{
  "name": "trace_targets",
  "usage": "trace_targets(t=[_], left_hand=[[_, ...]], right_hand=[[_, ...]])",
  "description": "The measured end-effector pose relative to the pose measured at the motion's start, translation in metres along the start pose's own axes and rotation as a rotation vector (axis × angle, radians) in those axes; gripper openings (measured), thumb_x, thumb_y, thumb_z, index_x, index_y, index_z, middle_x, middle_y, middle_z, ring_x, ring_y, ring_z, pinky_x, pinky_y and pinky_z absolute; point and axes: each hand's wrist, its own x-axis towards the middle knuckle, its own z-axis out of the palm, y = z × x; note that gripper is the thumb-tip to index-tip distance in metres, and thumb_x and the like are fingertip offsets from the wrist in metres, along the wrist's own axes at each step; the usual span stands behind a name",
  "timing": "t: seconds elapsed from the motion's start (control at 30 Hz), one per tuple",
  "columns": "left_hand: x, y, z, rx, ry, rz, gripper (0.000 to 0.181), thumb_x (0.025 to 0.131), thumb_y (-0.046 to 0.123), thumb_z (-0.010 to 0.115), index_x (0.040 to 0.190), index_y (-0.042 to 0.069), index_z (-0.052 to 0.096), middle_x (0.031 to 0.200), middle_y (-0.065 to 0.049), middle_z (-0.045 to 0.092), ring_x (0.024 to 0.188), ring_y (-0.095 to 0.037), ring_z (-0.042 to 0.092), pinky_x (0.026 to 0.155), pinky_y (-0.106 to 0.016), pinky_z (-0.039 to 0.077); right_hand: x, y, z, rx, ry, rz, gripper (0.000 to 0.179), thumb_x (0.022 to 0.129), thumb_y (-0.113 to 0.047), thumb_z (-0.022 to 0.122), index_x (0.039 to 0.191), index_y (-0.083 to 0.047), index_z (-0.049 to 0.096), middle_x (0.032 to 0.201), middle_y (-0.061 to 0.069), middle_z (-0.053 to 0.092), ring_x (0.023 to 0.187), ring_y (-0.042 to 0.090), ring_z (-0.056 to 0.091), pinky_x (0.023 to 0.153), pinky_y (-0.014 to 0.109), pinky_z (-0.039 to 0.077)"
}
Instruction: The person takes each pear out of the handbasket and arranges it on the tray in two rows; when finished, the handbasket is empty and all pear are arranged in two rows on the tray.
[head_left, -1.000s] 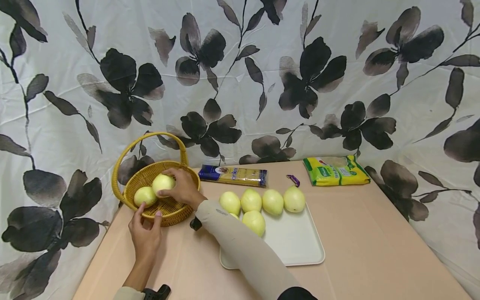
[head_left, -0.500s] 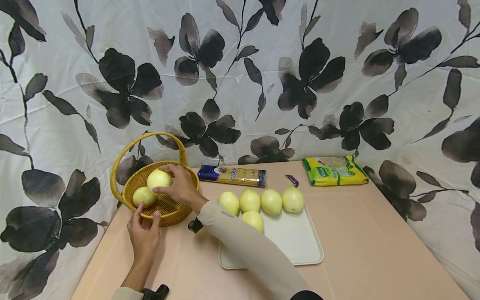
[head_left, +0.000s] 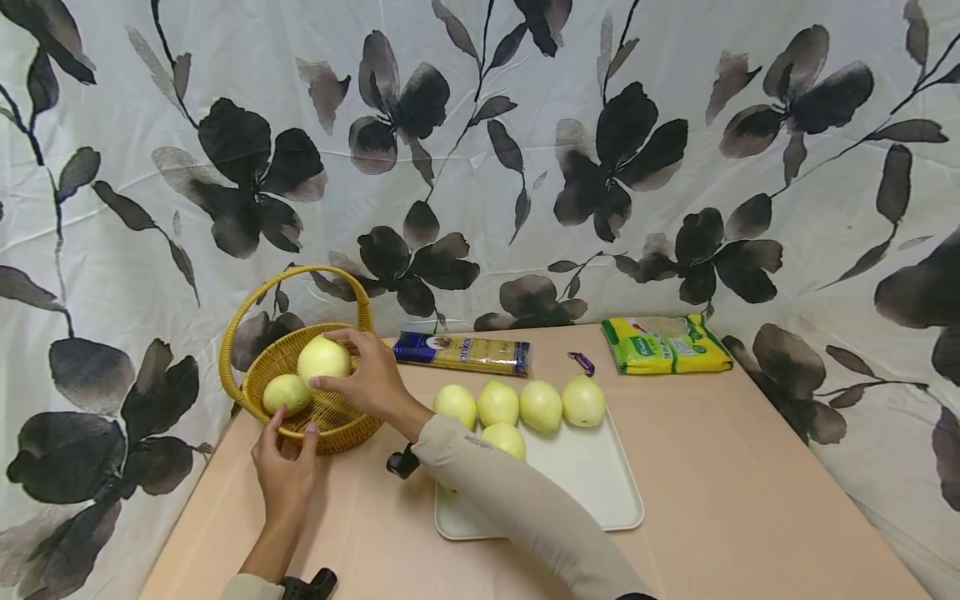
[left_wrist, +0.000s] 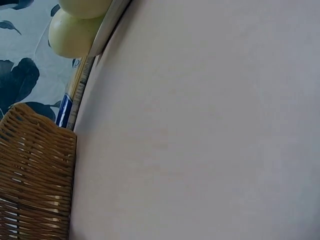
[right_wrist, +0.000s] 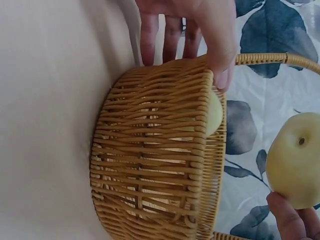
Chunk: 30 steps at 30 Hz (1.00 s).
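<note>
My left hand holds the front rim of a yellow wicker basket, with its thumb over the rim and fingers along the outer wall. A round, pale yellow-green pear is in my right hand, gripped between thumb and fingers over the basket's opening. In the right wrist view this pear hangs apart from the basket rim, its dimpled end showing. Another pear lies inside the basket at the left. The left wrist view catches the basket's side but not the left hand.
A white tray holds several more pears, partly hidden by my right sleeve. Behind stand a blue-and-gold pasta packet, a small purple-wrapped sweet and a yellow-green bag. A floral cloth hangs along the table's back edge.
My right hand has lifted the gripped pear slightly over the basket, and the right wrist has shifted a little rightward. The left hand stays at the rim.
</note>
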Motion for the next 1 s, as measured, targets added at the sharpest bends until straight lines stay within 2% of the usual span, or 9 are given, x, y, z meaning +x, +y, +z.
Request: trace_targets(t=[0.2, 0.4, 0.5, 0.7, 0.9, 1.0], left_hand=[[0.0, 0.002, 0.001, 0.012, 0.022, 0.001, 0.069, 0.107, 0.037, 0.064, 0.167, 0.02, 0.036, 0.164, -0.023, 0.026, 0.155, -0.042, 0.035, 0.124, -0.025, 0.041], [0.0, 0.006, 0.004, 0.018, 0.052, -0.008, 0.067, 0.106, 0.039, 0.064, 0.165, 0.02, 0.039, 0.163, -0.022, 0.03, 0.154, -0.04, 0.037, 0.128, -0.042, 0.041], [0.0, 0.008, 0.005, 0.005, 0.066, -0.009, 0.066, 0.106, 0.039, 0.065, 0.164, 0.018, 0.041, 0.162, -0.024, 0.032, 0.153, -0.041, 0.038, 0.128, -0.044, 0.04], [0.002, 0.009, 0.005, -0.009, 0.079, -0.012, 0.068, 0.104, 0.041, 0.069, 0.163, 0.018, 0.044, 0.162, -0.023, 0.032, 0.154, -0.041, 0.038, 0.128, -0.049, 0.039], [0.005, 0.004, 0.005, 0.008, 0.088, 0.058, 0.064, 0.104, 0.034, 0.071, 0.16, 0.013, 0.048, 0.158, -0.026, 0.039, 0.152, -0.045, 0.038, 0.127, -0.058, 0.036], [0.004, 0.003, 0.004, 0.016, 0.083, 0.064, 0.063, 0.104, 0.032, 0.07, 0.16, 0.013, 0.048, 0.157, -0.026, 0.04, 0.151, -0.044, 0.039, 0.126, -0.051, 0.039]], right_hand=[[-0.009, -0.003, -0.013, 0.023, 0.021, -0.005, 0.066, 0.084, -0.035, 0.093, 0.143, -0.029, 0.065, 0.136, -0.006, 0.066, 0.119, 0.006, 0.06, 0.087, 0.016, 0.055], [-0.017, -0.008, -0.027, 0.055, 0.039, -0.039, 0.065, 0.083, -0.031, 0.094, 0.142, -0.028, 0.066, 0.134, -0.002, 0.065, 0.118, 0.006, 0.06, 0.089, 0.026, 0.062], [-0.022, -0.01, -0.033, 0.079, 0.044, -0.05, 0.066, 0.083, -0.028, 0.094, 0.142, -0.027, 0.066, 0.135, -0.001, 0.065, 0.121, 0.005, 0.06, 0.093, 0.029, 0.064], [-0.035, -0.015, -0.042, 0.147, 0.046, -0.048, 0.066, 0.082, -0.025, 0.095, 0.142, -0.027, 0.067, 0.135, -0.001, 0.063, 0.121, 0.003, 0.06, 0.093, 0.018, 0.06], [-0.048, -0.013, -0.055, 0.193, 0.052, -0.045, 0.066, 0.082, -0.023, 0.095, 0.141, -0.028, 0.067, 0.136, -0.001, 0.062, 0.121, 0.007, 0.062, 0.09, 0.02, 0.062], [-0.056, -0.009, -0.062, 0.252, 0.043, -0.03, 0.066, 0.082, -0.02, 0.095, 0.142, -0.027, 0.066, 0.141, -0.001, 0.06, 0.124, 0.012, 0.063, 0.091, 0.023, 0.063]])
